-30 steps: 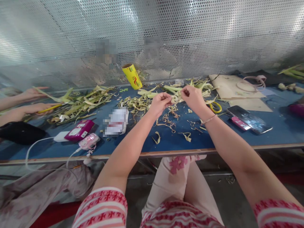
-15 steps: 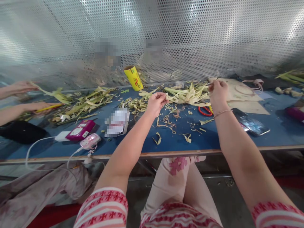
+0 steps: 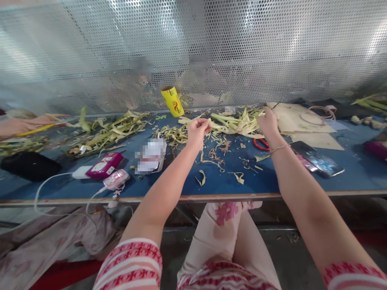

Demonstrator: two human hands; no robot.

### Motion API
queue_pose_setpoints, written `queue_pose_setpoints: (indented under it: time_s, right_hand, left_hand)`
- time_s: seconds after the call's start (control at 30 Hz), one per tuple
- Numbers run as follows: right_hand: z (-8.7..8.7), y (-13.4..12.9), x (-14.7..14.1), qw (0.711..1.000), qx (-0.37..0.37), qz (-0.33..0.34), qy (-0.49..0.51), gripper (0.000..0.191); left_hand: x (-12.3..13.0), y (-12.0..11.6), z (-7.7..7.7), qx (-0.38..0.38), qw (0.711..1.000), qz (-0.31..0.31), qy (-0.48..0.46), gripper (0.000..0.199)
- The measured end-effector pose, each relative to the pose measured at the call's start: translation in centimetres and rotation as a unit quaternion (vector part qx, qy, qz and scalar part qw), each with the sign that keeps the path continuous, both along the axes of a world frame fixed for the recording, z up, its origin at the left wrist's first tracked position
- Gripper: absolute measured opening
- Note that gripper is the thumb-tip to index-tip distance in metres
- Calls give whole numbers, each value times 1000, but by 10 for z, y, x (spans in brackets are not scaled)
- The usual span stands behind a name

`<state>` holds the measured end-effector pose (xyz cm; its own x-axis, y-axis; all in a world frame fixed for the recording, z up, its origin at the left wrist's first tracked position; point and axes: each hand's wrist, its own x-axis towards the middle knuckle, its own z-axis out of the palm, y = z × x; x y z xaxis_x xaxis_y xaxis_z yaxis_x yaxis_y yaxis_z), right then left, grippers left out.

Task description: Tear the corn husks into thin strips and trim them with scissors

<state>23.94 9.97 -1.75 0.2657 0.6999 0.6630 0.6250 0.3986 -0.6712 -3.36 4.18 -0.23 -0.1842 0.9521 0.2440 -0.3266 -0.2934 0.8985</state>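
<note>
My left hand (image 3: 198, 129) pinches the left end of a pale yellow-green leafy stalk (image 3: 238, 123), which lies in a loose bundle across the table. At the bundle's right end my right hand (image 3: 269, 121) is closed, its fingers mostly turned away. A thin dark tip (image 3: 275, 105) shows just above that hand; whether it is held, I cannot make out. Under the right hand lie red-handled scissors (image 3: 260, 143), partly hidden. Shredded leaf scraps (image 3: 172, 135) lie beside my left hand, and curled peelings (image 3: 214, 155) are scattered in front.
A yellow cardboard tube (image 3: 173, 101) stands tilted by the perforated metal wall. To the left are a leaf heap (image 3: 111, 131), a magenta power strip (image 3: 104, 165) and a co-worker's hand (image 3: 21, 124). A phone (image 3: 320, 159) and beige sheets (image 3: 299, 117) lie right.
My right hand has moved left and slightly down, closer to the leafy bundle. My left hand stays nearly in place. At the left, the co-worker's hands have shifted.
</note>
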Motion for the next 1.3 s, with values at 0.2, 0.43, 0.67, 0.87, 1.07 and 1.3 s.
queue_pose_setpoints:
  time_s: [0.2,0.43,0.67,0.87,1.07,1.3]
  right_hand:
    - [19,-49,-69,974,4,191,-119,23]
    - [25,-73,-91,955,-21,271,-120,17]
    - [25,-74,-87,945,28,254,-207,15]
    - [24,-78,-90,935,71,256,-236,16]
    - [22,-73,-84,917,89,300,-248,18]
    - [23,-73,-88,943,0,300,-146,19]
  left_hand:
    - [11,-20,1,81,984,-41,154,10]
    - [19,-33,3,75,979,-76,175,8]
    - [19,-25,-2,-5,990,-123,75,13]
    - [19,-29,5,-86,979,-183,4,10]
    - [18,-28,6,-128,971,-197,-28,15]
    - [16,-23,5,-96,983,-156,0,10]
